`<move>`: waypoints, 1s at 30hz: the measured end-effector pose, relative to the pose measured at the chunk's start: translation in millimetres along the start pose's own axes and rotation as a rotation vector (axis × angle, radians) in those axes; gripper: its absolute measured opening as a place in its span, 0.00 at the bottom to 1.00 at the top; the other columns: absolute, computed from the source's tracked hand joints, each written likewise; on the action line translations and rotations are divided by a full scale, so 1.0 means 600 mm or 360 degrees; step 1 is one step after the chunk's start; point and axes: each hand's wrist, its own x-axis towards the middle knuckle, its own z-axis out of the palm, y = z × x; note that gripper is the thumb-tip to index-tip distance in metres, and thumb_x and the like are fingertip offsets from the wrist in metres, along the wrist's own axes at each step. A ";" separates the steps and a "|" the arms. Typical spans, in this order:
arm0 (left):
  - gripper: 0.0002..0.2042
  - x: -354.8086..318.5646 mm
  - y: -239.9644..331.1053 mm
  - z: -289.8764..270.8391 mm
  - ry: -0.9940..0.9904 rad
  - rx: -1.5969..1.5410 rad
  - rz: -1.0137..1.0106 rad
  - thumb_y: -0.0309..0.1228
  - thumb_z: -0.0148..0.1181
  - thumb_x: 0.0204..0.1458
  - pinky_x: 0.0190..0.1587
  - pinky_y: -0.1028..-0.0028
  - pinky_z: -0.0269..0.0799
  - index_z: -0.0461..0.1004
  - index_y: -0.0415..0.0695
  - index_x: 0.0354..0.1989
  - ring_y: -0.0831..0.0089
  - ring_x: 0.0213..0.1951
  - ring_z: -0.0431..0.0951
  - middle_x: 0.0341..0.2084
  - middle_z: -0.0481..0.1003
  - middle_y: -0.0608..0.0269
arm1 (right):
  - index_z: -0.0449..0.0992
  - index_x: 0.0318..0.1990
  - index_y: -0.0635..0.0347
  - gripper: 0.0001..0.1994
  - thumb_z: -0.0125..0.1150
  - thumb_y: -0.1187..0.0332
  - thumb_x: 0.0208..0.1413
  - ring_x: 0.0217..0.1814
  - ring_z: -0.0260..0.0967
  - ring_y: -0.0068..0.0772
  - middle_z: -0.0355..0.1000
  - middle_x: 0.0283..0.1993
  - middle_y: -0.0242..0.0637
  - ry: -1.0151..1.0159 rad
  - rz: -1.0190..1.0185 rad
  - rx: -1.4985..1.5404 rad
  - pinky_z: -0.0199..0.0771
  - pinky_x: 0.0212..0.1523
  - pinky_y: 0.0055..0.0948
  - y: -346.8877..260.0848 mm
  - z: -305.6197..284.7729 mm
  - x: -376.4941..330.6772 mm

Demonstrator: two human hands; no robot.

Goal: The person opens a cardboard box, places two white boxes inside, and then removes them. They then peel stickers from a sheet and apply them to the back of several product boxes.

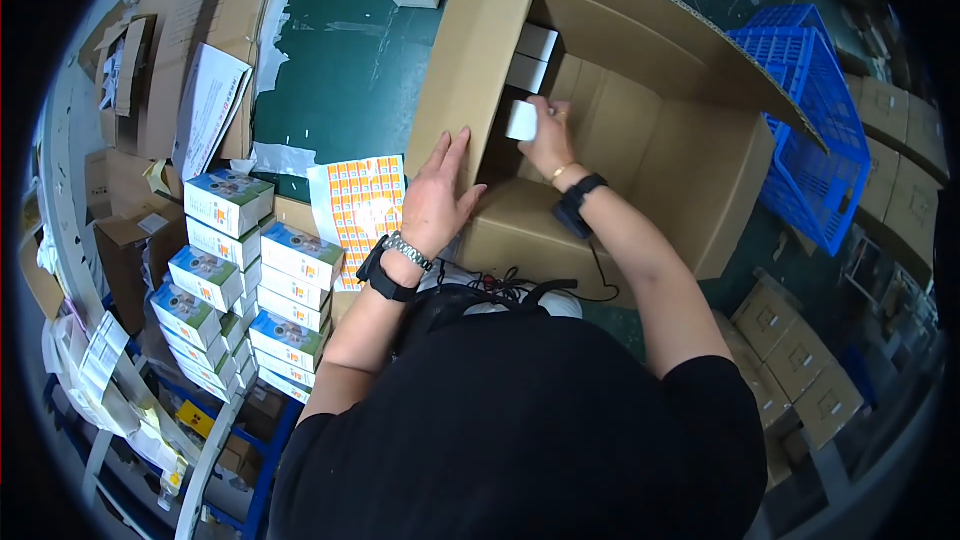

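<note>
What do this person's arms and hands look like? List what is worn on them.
Both forearms are bare below short black sleeves. The left hand has a metal link bracelet above a black band with a device at the wrist. The right hand wears a ring, a thin gold bangle and a black wrist device; a thin black cable hangs below that forearm.

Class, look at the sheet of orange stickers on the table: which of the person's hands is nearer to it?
Left. The left hand rests on the cardboard box wall just beside the sticker sheet; the right hand is inside the box, holding a small white box.
</note>
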 end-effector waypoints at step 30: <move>0.38 -0.007 -0.003 0.003 0.0084 -0.0020 0.0104 0.38 0.71 0.57 0.66 0.58 0.74 0.63 0.48 0.76 0.44 0.65 0.75 0.70 0.68 0.39 | 0.64 0.67 0.59 0.43 0.82 0.74 0.40 0.64 0.71 0.59 0.64 0.62 0.50 -0.0188 -0.0172 -0.0326 0.80 0.60 0.46 0.070 0.018 0.011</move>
